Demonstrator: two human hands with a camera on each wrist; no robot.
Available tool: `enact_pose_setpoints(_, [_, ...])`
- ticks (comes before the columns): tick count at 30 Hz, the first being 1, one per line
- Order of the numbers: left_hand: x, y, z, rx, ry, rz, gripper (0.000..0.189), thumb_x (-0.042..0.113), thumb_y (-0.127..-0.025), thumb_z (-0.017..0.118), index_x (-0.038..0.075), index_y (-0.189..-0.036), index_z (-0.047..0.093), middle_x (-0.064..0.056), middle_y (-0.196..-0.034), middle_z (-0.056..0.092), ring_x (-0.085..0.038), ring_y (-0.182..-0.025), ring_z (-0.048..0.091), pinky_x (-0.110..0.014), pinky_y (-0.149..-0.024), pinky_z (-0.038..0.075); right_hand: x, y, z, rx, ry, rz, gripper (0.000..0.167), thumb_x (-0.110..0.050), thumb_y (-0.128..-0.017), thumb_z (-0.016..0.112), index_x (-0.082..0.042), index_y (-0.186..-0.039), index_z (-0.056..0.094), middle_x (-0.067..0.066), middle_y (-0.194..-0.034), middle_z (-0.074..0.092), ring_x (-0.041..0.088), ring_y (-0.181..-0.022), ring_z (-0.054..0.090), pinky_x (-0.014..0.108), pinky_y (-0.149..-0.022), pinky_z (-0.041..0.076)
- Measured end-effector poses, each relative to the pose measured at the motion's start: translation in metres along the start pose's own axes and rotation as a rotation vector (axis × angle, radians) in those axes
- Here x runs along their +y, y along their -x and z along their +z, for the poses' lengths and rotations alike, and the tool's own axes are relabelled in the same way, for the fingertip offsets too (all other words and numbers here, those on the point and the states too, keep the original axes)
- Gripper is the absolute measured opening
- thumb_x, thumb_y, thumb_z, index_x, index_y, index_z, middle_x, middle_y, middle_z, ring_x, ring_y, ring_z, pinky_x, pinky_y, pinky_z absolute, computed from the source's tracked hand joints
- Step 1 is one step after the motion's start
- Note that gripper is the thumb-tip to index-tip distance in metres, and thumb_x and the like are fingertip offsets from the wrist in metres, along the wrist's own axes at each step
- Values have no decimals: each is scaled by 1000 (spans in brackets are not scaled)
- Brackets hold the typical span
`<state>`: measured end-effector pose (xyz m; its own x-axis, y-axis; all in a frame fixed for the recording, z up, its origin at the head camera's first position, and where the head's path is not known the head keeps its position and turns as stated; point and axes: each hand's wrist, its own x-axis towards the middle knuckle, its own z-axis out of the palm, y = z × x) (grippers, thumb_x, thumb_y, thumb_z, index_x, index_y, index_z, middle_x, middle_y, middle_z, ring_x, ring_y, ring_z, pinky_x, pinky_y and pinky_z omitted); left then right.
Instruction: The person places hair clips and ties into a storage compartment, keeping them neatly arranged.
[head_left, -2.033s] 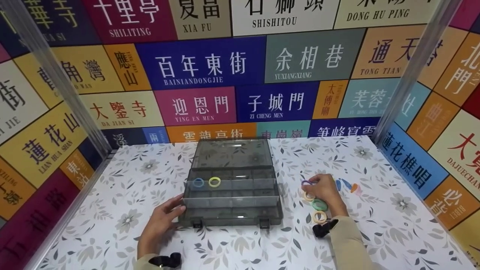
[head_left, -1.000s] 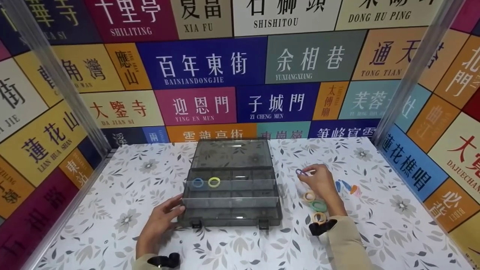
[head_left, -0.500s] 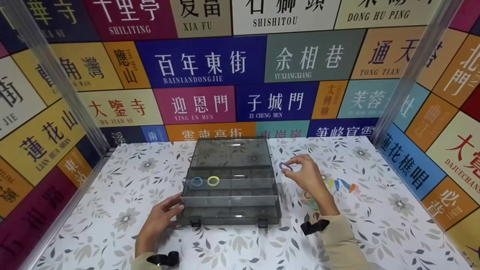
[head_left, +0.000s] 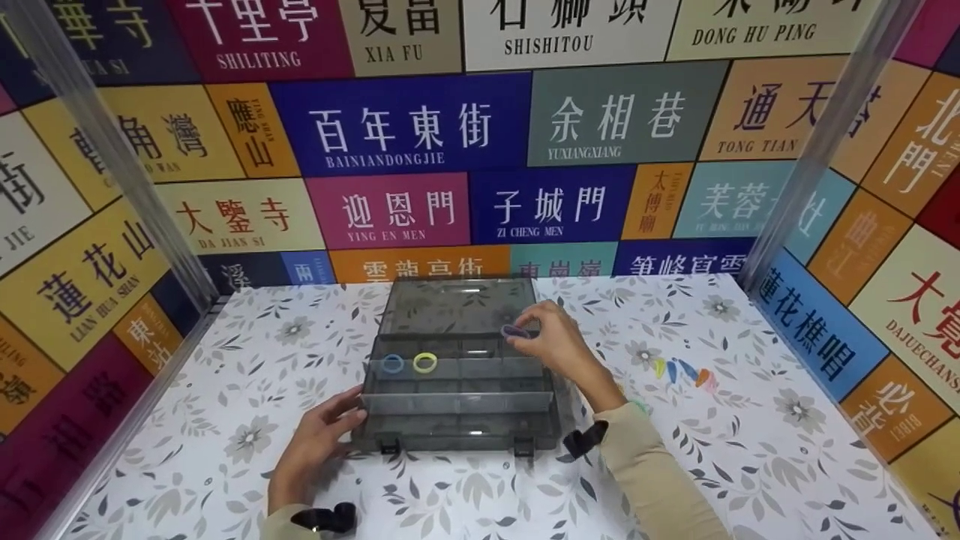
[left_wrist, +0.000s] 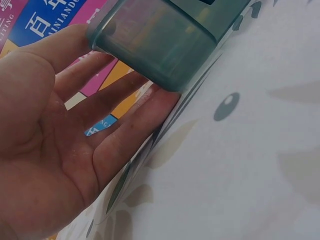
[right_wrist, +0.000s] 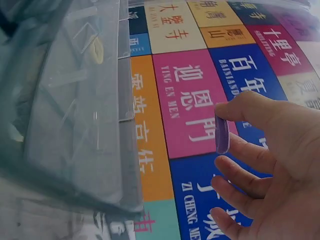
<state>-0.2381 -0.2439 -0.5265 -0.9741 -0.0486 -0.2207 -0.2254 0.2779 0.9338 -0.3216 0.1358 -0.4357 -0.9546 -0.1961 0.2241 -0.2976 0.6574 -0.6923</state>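
Note:
In the head view, a smoky clear compartment box (head_left: 465,442) stands with its lid raised at the back. A blue hair tie (head_left: 393,372) and a yellow hair tie (head_left: 425,354) lie in its rear row, in the left compartments. My right hand (head_left: 562,345) pinches a purple hair tie (head_left: 514,331) between thumb and index finger, above the box's rear right compartments. The right wrist view shows that purple hair tie (right_wrist: 223,136) edge-on, other fingers spread loosely. My left hand (head_left: 319,442) rests against the box's left side, thumb and nearly straight fingers touching its corner (left_wrist: 155,55).
Several small hair clips (head_left: 690,369) in yellow, blue, orange and pink lie in a row at the right of the table. A green hair tie (head_left: 640,406) peeks out past my right forearm, which hides the spot around it. Sign-covered walls (head_left: 397,127) surround the table.
My right hand has lifted the purple hair tie off the pile on the right and carried it leftward over the box. The left hand has stayed at the box's side.

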Motion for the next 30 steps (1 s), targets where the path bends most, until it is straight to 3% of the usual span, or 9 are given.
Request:
enact_pose_setpoints(7, [-2, -1, -2, 10, -13, -1, 53, 26, -96, 67, 23, -147, 53, -17, -152, 50, -36, -136, 51, -48, -92, 58, -11, -28, 32, -45, 150, -65, 21, -29, -84, 80, -12, -95, 75, 10, -127, 62, 32, -121, 54, 52, -104, 40])
enact_pose_setpoints(15, [-4, 1, -4, 12, 14, 6, 53, 24, -97, 67, 20, -148, 52, -19, -153, 48, -39, -136, 51, -48, -88, 59, -16, -50, 67, -167, 68, -67, 16, -25, -86, 79, -11, -93, 76, 11, -123, 65, 34, -125, 53, 65, -115, 29])
enact_pose_setpoints(23, [-4, 1, -3, 19, 55, 32, 55, 23, -96, 68, 18, -148, 52, -20, -152, 48, -40, -137, 50, -51, -91, 58, -25, -66, 82, -253, 143, -24, 18, -28, -87, 79, -12, -95, 78, 11, -125, 67, 36, -130, 51, 63, -120, 24])
enact_pose_setpoints(30, [-4, 1, -3, 7, 78, 40, 53, 21, -96, 68, 17, -147, 53, -20, -151, 49, -38, -136, 51, -50, -88, 59, -29, -75, 91, -270, 175, 4, 19, -31, -86, 79, -13, -93, 80, 9, -119, 69, 34, -127, 53, 63, -121, 22])
